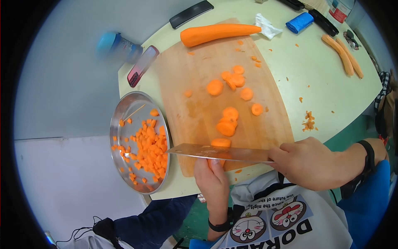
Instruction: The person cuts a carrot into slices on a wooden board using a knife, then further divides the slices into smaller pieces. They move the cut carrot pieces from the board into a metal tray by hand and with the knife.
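Clock positions off the centre of the wooden board [176, 83]. 8 o'clock: round, shiny metal pan [115, 112], small chunky carrot dice [149, 145] inside, plus a thin stick [134, 112]. 6 o'clock: left hand [212, 178] pinches a thick carrot piece [220, 142] at the board's near edge; broad, flat metal knife [232, 153] lies across it. Carrot rounds [215, 87], smooth discs, scattered mid-board. 12 o'clock: long tapered carrot [219, 33]. 4 o'clock: right hand [304, 162] closed round the knife's handle end. 2 o'clock: two slender, pale orange lengths [340, 54] on the table [286, 91].
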`<state>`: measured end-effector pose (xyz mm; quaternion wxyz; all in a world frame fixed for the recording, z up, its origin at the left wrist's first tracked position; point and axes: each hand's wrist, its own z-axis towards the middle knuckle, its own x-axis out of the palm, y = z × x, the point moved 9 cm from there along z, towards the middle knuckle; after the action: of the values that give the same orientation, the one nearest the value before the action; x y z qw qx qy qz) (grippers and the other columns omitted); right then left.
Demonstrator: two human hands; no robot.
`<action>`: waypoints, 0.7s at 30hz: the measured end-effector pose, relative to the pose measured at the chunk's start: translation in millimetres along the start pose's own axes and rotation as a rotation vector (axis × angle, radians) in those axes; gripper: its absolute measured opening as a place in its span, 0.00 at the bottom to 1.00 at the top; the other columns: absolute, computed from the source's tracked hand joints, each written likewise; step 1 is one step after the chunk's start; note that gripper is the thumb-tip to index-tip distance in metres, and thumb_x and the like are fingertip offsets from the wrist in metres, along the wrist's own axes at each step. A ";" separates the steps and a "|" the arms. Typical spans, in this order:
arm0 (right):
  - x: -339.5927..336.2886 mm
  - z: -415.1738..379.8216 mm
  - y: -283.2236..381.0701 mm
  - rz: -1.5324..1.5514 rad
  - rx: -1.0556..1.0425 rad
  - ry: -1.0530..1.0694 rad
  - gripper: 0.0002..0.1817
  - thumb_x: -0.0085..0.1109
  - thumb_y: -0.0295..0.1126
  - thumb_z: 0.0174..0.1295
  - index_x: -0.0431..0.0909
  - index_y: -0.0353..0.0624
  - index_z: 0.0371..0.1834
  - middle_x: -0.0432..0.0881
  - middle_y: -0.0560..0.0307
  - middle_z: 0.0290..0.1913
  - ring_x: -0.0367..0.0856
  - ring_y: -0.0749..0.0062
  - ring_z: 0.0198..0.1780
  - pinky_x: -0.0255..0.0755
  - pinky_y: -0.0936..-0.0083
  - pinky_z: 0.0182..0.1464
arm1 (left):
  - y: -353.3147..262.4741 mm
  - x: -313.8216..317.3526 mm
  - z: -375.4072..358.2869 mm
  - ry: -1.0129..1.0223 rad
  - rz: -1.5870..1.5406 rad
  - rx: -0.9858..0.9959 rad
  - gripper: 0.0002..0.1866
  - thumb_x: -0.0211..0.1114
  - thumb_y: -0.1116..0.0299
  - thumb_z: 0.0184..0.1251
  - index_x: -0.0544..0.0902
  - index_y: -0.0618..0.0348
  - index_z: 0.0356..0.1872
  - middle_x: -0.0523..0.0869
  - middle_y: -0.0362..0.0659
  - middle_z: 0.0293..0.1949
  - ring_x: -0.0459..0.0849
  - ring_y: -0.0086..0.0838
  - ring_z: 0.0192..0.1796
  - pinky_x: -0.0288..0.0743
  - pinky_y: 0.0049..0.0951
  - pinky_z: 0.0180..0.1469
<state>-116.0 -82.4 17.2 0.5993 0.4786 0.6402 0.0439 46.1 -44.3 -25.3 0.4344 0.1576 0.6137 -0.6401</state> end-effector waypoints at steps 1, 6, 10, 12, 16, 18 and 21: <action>-0.8 -0.1 -0.9 0.010 0.014 -0.005 0.08 0.54 0.25 0.51 0.68 0.34 0.33 0.76 0.48 0.25 0.80 0.54 0.26 0.74 0.65 0.24 | 0.4 -0.5 0.1 -0.006 -0.003 -0.004 0.11 0.49 0.70 0.66 0.74 0.66 0.44 0.76 0.55 0.34 0.74 0.51 0.37 0.67 0.42 0.40; -3.9 -1.9 -0.1 0.024 0.024 -0.045 0.07 0.53 0.27 0.55 0.68 0.35 0.32 0.76 0.49 0.23 0.79 0.54 0.24 0.73 0.64 0.23 | 0.2 -1.0 -1.2 -0.004 0.011 -0.012 0.11 0.49 0.70 0.66 0.74 0.67 0.42 0.76 0.56 0.34 0.74 0.53 0.38 0.67 0.43 0.40; -4.9 -2.9 0.4 0.018 0.005 -0.078 0.07 0.53 0.26 0.53 0.68 0.34 0.32 0.76 0.49 0.23 0.79 0.54 0.24 0.74 0.64 0.23 | 0.3 -1.1 -1.1 0.004 0.017 -0.027 0.11 0.50 0.70 0.66 0.74 0.67 0.42 0.76 0.57 0.35 0.74 0.53 0.38 0.67 0.43 0.41; -2.7 -2.5 -0.2 0.010 -0.004 -0.070 0.07 0.53 0.25 0.52 0.68 0.34 0.31 0.76 0.49 0.23 0.79 0.54 0.24 0.74 0.64 0.23 | -0.5 -1.1 -0.4 0.003 -0.005 -0.017 0.11 0.50 0.70 0.66 0.74 0.67 0.42 0.76 0.57 0.35 0.74 0.54 0.38 0.67 0.43 0.41; -0.1 -1.9 1.5 -0.002 -0.016 -0.054 0.07 0.53 0.23 0.49 0.68 0.34 0.31 0.76 0.48 0.23 0.80 0.53 0.25 0.75 0.64 0.24 | 0.6 -1.4 -1.1 -0.001 -0.011 -0.014 0.10 0.50 0.70 0.66 0.74 0.66 0.42 0.76 0.57 0.36 0.74 0.54 0.38 0.67 0.43 0.41; 0.1 -1.8 1.7 0.000 -0.017 -0.056 0.07 0.53 0.23 0.48 0.68 0.34 0.31 0.76 0.48 0.23 0.80 0.53 0.26 0.75 0.65 0.25 | 1.1 -0.3 -1.0 0.019 0.000 -0.017 0.11 0.50 0.71 0.66 0.74 0.67 0.42 0.76 0.58 0.36 0.74 0.54 0.39 0.67 0.44 0.42; 0.7 -2.4 2.6 -0.019 -0.021 -0.072 0.08 0.54 0.23 0.47 0.67 0.34 0.30 0.76 0.48 0.23 0.80 0.55 0.25 0.75 0.66 0.23 | 1.8 -0.2 -1.3 0.017 0.008 -0.017 0.11 0.50 0.70 0.66 0.74 0.68 0.42 0.76 0.58 0.37 0.74 0.55 0.40 0.67 0.44 0.43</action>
<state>-116.4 -79.3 19.0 0.6273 0.4676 0.6222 0.0276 47.1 -42.8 -26.6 0.4330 0.1619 0.6223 -0.6317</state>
